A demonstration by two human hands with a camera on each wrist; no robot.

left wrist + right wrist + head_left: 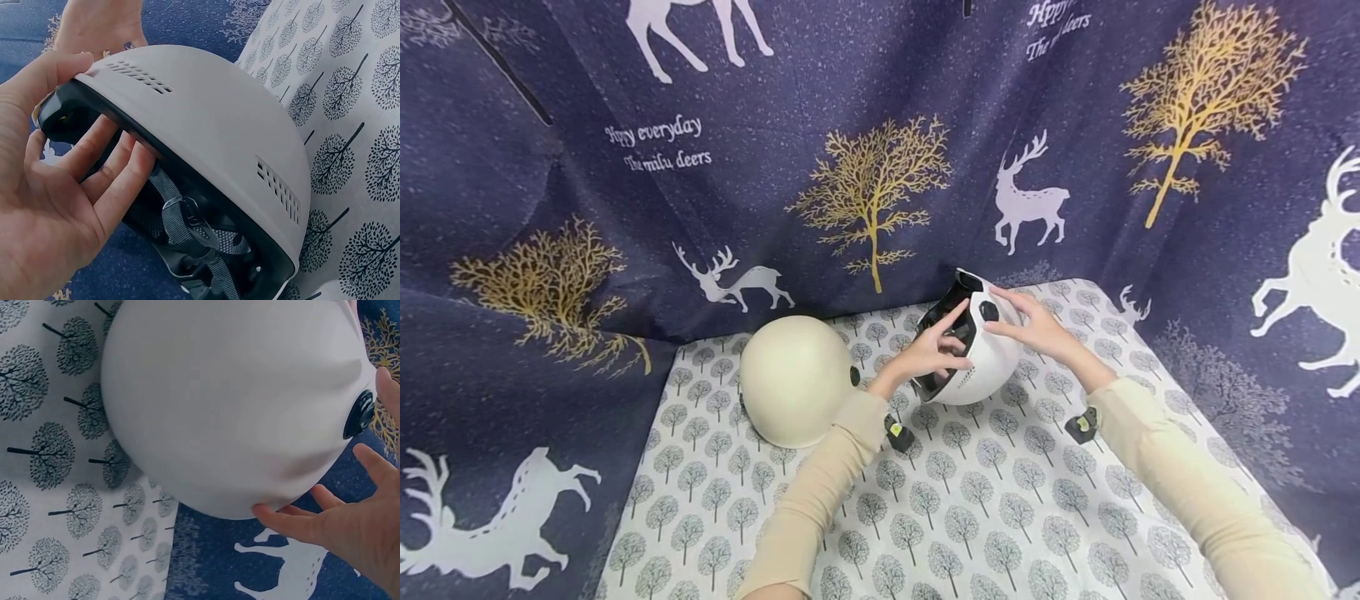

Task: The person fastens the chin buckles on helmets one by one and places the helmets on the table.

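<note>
A white helmet [985, 375] with a black lining stands tipped on the table, its opening turned to the left. My left hand [925, 354] grips its rim, the thumb outside and the fingers inside, as the left wrist view shows. Straps with a buckle [199, 226] hang in the opening, and small vent slots [278, 189] mark the shell. My right hand [1037, 327] touches the outside of the shell with spread, fairly straight fingers [284, 524], near a round black knob [359, 414].
Left of my left forearm, a cream helmet [793, 379] rests dome up on the tree-patterned tablecloth [962, 521]. Behind the table hangs a dark blue curtain [850, 83] with deer and trees. Small black devices [898, 433] sit at both wrists.
</note>
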